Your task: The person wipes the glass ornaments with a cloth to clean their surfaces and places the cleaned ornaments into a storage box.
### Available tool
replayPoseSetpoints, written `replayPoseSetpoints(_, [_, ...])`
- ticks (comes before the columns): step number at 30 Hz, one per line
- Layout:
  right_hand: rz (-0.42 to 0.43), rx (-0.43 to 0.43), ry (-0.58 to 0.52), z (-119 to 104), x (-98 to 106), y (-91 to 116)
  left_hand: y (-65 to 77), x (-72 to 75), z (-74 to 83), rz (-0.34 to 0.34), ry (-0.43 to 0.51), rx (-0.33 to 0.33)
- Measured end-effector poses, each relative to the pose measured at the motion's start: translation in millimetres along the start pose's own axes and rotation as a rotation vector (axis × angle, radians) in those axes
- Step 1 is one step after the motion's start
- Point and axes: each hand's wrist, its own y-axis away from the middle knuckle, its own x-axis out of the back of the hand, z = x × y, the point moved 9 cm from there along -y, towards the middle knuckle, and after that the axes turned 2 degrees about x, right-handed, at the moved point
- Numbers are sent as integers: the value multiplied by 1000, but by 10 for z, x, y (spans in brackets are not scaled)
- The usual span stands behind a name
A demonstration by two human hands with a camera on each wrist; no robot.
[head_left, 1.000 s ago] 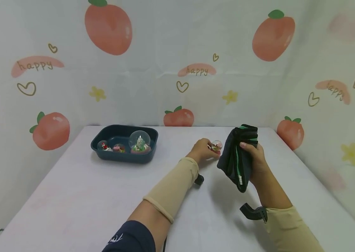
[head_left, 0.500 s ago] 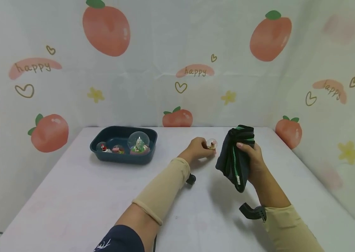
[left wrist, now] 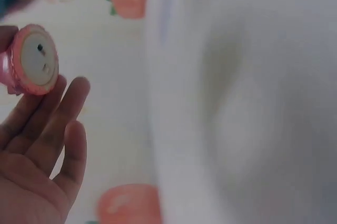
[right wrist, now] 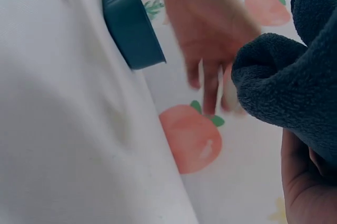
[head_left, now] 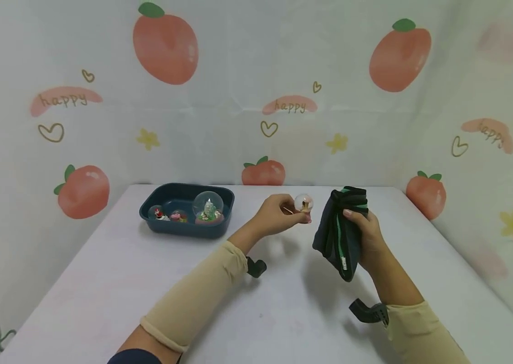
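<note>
My left hand [head_left: 276,216] pinches a small snow globe [head_left: 303,203] by its base, raised over the white table. In the left wrist view, the pink rim and pale underside of the snow globe's base [left wrist: 38,58] face the camera, while the other fingers spread loosely below it. To the right, my right hand [head_left: 370,237] grips a folded dark towel [head_left: 338,240] with green trim and a white tag, close beside the globe. Thick looped pile shows on the towel [right wrist: 289,82] in the right wrist view, and most of that hand is hidden behind it.
A dark teal tray [head_left: 181,230] stands at the back left of the table [head_left: 274,323]. Inside it are a large snow globe [head_left: 208,207] and two small ones, one with a red figure [head_left: 158,213] and one with a pink figure [head_left: 178,216]. A fruit-printed cloth hangs behind.
My left hand has lifted the small snow globe off the table and drawn it slightly left and toward me. The right hand keeps its hold on the towel almost in place.
</note>
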Motion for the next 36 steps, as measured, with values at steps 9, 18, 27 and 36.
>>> replayPoseSetpoints(9, [-70,-24,8,93,-116,-4,497,245,258,-5,-1,-94])
replayPoseSetpoints(18, [-163,-38,6,175,-247,44,756,253,339,-38,-24,-113])
replayPoseSetpoints(27, [-237,-9,26,194,-391,71,792,260,380,-45,-75,-170])
replayPoseSetpoints(36, [-260,-16,35,236,-572,106,826,288,388,-22,-43,-206])
